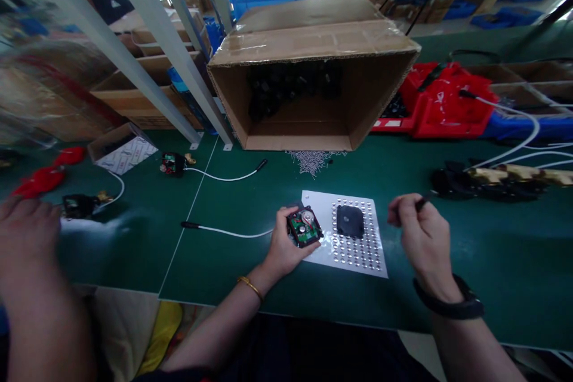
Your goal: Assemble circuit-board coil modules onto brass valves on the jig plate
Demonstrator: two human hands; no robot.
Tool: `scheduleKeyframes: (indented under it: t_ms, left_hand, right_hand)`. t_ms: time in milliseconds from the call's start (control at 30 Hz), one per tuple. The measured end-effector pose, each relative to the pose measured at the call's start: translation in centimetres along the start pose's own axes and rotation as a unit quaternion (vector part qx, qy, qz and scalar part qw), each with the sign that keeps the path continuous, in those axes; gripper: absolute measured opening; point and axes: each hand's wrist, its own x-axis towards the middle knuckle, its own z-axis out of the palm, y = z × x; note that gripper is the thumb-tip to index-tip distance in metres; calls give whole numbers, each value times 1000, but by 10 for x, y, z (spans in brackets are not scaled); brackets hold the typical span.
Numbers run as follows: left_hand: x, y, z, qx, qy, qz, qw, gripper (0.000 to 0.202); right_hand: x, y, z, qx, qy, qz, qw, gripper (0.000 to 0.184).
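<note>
My left hand (282, 245) grips a small open black housing (304, 227) with a green circuit board inside, a white cable (233, 231) trailing left from it. It rests at the left edge of a white perforated tray (358, 253). A black cover (350, 221) lies on that tray. My right hand (421, 233) hovers right of the tray, fingers pinched round a thin dark tool (421, 203). A pile of small screws (313, 160) lies behind the tray.
A big open cardboard box (313, 71) lies on its side at the back with black parts inside. Another person's hand (27, 233) is at far left beside similar wired units (174, 164). Red bins (443, 101) and brass-fitted parts (496, 179) sit right.
</note>
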Motion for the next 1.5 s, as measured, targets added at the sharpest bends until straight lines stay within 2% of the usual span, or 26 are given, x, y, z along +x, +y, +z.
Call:
scheduleKeyframes:
  t_ms: [33, 100, 167, 233, 267, 333, 367, 400, 433, 500, 567, 600, 633, 700, 833, 900, 1000, 1100, 1200, 1267, 1367, 1433, 1500]
  left_hand:
    - [0, 0, 0, -3, 0, -3, 1000, 72]
    - [1, -1, 1, -9, -3, -8, 1000, 72]
    - [1, -3, 1, -18, -6, -17, 1000, 73]
    - [1, -2, 0, -30, -6, -26, 999, 77]
    - [1, 0, -1, -36, -6, -29, 999, 78]
    - [0, 7, -5, -29, -1, -23, 999, 79]
    - [-1, 13, -7, -9, 2, -12, 1000, 77]
    - [-2, 20, -9, 24, 4, 4, 1000, 75]
    - [-2, 27, -11, 67, 4, 23, 997, 73]
    - [-4, 40, -13, 164, -9, 62, 985, 71]
    - [-5, 50, -12, 240, -35, 83, 967, 71]
    - [-6, 52, -11, 266, -46, 86, 959, 73]
    - [-6, 54, -10, 284, -53, 86, 953, 75]
    - [-7, 54, -7, 303, -58, 84, 948, 78]
    - [-7, 52, -5, 306, -55, 73, 947, 73]
    - [-6, 50, -4, 294, -57, 62, 952, 69]
    - [-4, 44, -2, 242, -55, 54, 967, 72]
    - [-3, 33, 1, 128, -23, 45, 990, 71]
    - [-2, 20, -2, -10, -1, 16, 1000, 70]
    - [1, 14, -9, -95, -50, -3, 994, 79]
    - [11, 11, -22, -212, -143, -29, 966, 91]
    - [18, 14, -26, -217, -135, -60, 965, 73]
    - [23, 17, -24, -177, -90, -91, 976, 50]
  right_hand:
    - [0, 3, 1, -113, -28, -16, 993, 35]
    - [-4, 7, 10, -289, -109, -47, 950, 47]
    - [-12, 9, 24, -365, -168, -66, 914, 64]
    - [-16, 11, 34, -362, -184, -54, 912, 67]
    - [-16, 12, 36, -325, -181, -40, 928, 64]
    - [-15, 14, 34, -149, -177, 16, 973, 58]
    - [-14, 13, 32, -45, -178, 46, 982, 55]
    - [-13, 11, 29, 55, -190, 80, 977, 53]
    - [-13, 9, 27, 146, -210, 119, 960, 51]
    - [-15, 1, 27, 279, -252, 203, 904, 48]
    - [-20, -8, 31, 375, -271, 267, 845, 45]
    - [-23, -12, 34, 404, -273, 281, 827, 44]
    - [-25, -15, 37, 409, -274, 277, 825, 43]
    - [-29, -20, 40, 388, -291, 233, 843, 43]
    - [-30, -26, 38, 251, -324, 32, 912, 41]
    - [-30, -29, 37, 159, -318, -60, 933, 41]
    - [-31, -32, 39, 80, -302, -108, 944, 46]
    - [-32, -30, 45, 113, -286, -73, 949, 59]
    - [-37, -26, 54, 209, -309, 67, 926, 50]
    - [-41, -24, 58, 243, -324, 146, 903, 42]
    - [-45, -24, 63, 240, -302, 168, 907, 41]
    - [-46, -26, 65, 220, -294, 160, 916, 41]
    - [-45, -27, 67, 205, -295, 157, 920, 41]
